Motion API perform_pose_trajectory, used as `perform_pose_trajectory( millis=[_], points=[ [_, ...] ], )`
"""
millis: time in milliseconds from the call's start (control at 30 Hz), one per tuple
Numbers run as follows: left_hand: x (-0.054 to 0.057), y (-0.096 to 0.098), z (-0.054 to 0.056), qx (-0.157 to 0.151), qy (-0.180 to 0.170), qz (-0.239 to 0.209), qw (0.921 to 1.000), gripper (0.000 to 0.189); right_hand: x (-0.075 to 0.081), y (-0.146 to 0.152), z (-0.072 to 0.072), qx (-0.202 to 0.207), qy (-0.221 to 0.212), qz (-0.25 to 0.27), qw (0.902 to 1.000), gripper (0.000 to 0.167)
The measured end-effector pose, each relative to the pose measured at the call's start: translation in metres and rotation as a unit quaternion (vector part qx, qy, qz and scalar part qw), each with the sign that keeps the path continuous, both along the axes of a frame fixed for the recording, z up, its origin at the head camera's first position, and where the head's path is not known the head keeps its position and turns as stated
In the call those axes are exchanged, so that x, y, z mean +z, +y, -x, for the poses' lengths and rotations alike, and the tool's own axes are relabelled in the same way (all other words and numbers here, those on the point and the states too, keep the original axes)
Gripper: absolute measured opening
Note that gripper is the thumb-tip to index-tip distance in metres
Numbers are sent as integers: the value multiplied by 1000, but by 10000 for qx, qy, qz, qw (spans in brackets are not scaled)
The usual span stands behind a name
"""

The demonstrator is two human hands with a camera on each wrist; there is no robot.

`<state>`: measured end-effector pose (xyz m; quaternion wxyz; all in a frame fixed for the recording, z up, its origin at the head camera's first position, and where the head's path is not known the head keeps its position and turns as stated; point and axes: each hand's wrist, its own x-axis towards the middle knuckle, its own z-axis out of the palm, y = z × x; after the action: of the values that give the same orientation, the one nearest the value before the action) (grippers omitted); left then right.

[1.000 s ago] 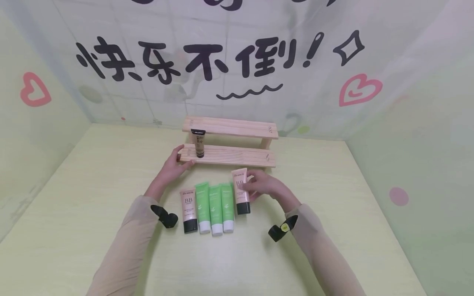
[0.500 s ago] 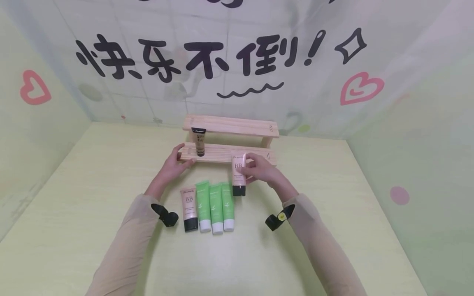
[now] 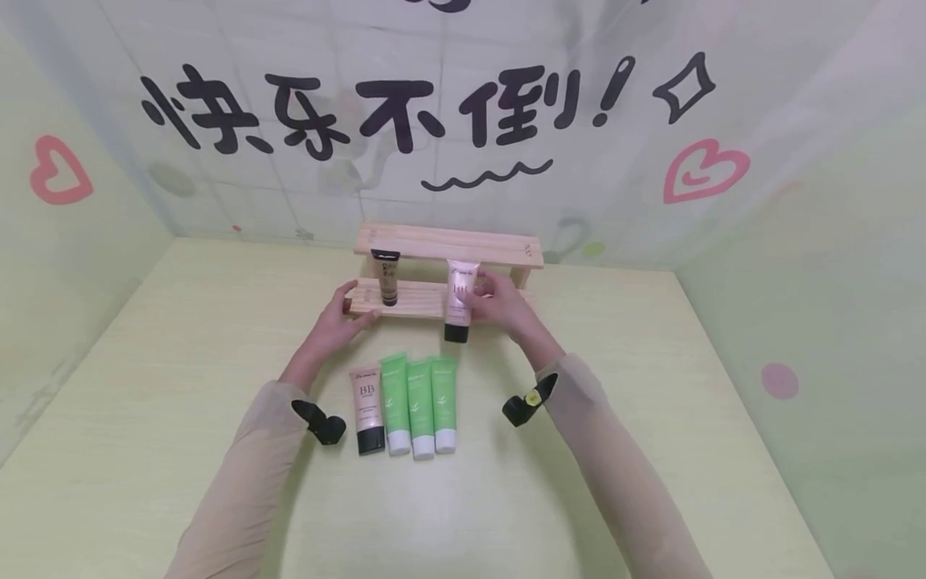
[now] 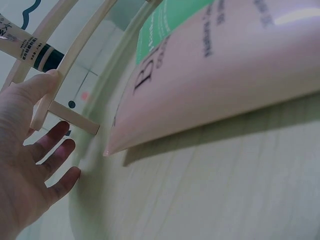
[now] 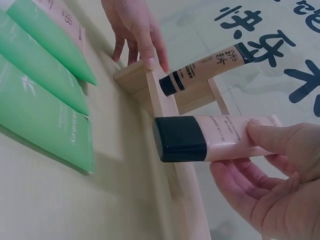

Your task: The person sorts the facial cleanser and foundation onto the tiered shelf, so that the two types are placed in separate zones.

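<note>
My right hand (image 3: pixel 501 302) pinches a pink BB cream tube (image 3: pixel 460 294), cap down, in front of the lower step of a two-step wooden rack (image 3: pixel 419 304). The right wrist view shows the thumb on one flat side of this tube (image 5: pixel 232 135) and fingers behind it. At the rack's left end my left hand (image 3: pixel 337 326) grips the lower step, thumb at its front edge. A small brown tube with black ends (image 3: pixel 388 279) stands upright on that step, just right of the left hand.
Nearer me on the table lie a second pink BB tube (image 3: pixel 367 408) and several green tubes with white caps (image 3: pixel 421 406), side by side. Behind the rack rises a wall sheet (image 3: pixel 325 193) printed with large black characters.
My right hand has lifted the pink BB cream tube from beside the green tubes and carried it forward, up to the rack. The left hand keeps its place on the rack.
</note>
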<state>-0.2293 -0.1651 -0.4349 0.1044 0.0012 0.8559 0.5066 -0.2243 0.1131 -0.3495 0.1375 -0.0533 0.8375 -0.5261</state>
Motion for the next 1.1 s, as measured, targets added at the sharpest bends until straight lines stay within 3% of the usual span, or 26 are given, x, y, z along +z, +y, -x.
perform_pose_trajectory(
  millis=[400, 1100],
  points=[
    [-2, 0, -2, 4, -56, -54, 10000, 86, 6, -7, 26, -204, 528, -22, 9984, 40],
    [-1, 1, -2, 14, 93, -80, 9999, 84, -4, -16, 33, -24, 865, -117, 9962, 38]
  ],
)
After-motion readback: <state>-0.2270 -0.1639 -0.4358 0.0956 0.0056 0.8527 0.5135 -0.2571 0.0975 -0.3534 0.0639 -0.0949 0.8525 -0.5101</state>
